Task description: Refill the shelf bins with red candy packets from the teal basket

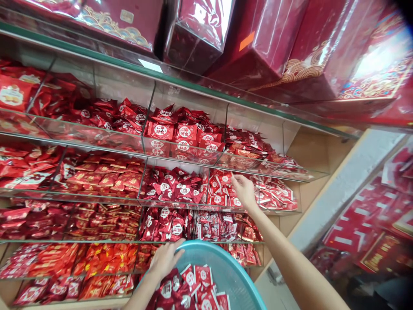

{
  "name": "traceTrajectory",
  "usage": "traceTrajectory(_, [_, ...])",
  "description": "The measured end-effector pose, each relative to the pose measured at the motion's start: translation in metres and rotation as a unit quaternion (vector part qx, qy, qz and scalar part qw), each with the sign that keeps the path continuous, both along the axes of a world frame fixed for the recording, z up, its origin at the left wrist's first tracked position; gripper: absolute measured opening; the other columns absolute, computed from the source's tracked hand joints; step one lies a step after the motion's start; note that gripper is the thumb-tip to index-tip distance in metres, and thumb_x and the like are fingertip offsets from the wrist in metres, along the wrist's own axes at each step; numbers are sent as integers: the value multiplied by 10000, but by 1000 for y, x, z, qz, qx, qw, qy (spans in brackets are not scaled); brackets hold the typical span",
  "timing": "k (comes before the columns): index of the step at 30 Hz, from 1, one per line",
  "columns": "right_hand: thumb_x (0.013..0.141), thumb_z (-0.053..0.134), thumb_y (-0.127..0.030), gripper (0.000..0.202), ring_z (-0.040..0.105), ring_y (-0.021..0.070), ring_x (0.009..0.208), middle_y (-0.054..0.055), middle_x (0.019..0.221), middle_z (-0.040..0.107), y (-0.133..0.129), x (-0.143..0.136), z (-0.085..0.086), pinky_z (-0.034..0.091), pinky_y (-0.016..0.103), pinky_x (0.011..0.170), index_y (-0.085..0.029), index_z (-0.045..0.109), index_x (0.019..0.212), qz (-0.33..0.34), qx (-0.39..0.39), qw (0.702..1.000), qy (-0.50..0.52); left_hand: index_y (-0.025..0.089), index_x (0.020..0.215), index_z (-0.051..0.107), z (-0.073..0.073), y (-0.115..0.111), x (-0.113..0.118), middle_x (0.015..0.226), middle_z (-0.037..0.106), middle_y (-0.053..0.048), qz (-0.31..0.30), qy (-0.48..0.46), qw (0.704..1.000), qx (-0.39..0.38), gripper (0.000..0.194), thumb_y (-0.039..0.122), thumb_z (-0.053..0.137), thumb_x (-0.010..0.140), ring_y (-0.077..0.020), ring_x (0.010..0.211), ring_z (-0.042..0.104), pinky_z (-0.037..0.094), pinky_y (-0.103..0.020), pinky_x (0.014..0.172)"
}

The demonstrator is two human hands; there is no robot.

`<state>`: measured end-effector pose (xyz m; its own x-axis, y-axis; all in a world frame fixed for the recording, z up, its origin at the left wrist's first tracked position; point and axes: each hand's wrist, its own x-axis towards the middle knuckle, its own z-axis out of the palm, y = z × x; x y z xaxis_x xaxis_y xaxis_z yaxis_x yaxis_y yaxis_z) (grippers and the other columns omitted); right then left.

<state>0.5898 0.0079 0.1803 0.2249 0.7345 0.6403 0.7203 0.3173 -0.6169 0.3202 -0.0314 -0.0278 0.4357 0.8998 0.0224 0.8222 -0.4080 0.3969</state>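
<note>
My right hand (244,191) reaches into a shelf compartment. Its fingers are pinched at the edge of a small red packet (225,178) with a pale round label. More of these red-and-white packets lie around and below the fingertips. Low in the view, my left hand (166,259) grips the left side of the rim of a turquoise plastic basin (243,282), thumb inside. Inside the basin sit several dark red packets (167,289) on the left and red-and-white packets (204,275) on the right. The basin's near side is cut off by the frame.
Glass shelves with a front lip (174,202) and upright dividers hold heaps of red packets (183,131). Large dark red gift boxes (258,47) stand on the upper glass shelf. At right, a wooden side panel (312,189) ends the shelving, with red goods (355,224) beyond.
</note>
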Motion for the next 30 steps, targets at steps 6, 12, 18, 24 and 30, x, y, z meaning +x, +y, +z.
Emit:
traceTrajectory(6, [812,400,-391,309,536,161,631,61,726,609,-22,24,9,411,276,603,-150,589,854,-135,25,982,-127,351,1241,405,-1,1,0,993,627,-28,3,-4,1000,-18,449,498,277,835,-197,942,566,408,-289,802])
traceTrajectory(12, [875,309,-285,270,520,180,771,67,784,535,-35,19,0,386,268,659,-194,563,883,-143,-22,888,-436,363,1229,412,-4,0,0,972,633,-32,2,-9,1000,1,442,506,271,836,-206,912,578,420,-306,786])
traceTrajectory(18, [820,443,-329,319,506,192,964,76,1064,487,-21,28,-18,424,313,801,-216,462,1118,-4,-70,903,-424,358,1238,405,-3,2,0,995,629,-32,5,-13,1000,-19,450,510,293,830,-203,943,572,411,-304,817])
traceTrajectory(24, [764,517,-271,506,445,221,1116,110,1207,471,-8,46,-19,365,383,934,-195,385,1246,77,-107,913,-385,360,1237,411,-10,3,0,1004,628,-31,9,-17,1000,-19,451,511,289,830,-204,955,565,401,-308,836])
traceTrajectory(30, [758,524,-237,540,488,213,1073,100,1170,528,-8,44,-9,379,372,905,-201,364,1272,84,-129,925,-348,364,1230,417,-14,5,-1,974,640,-22,-1,-24,1000,3,451,520,276,831,-203,923,579,416,-304,803])
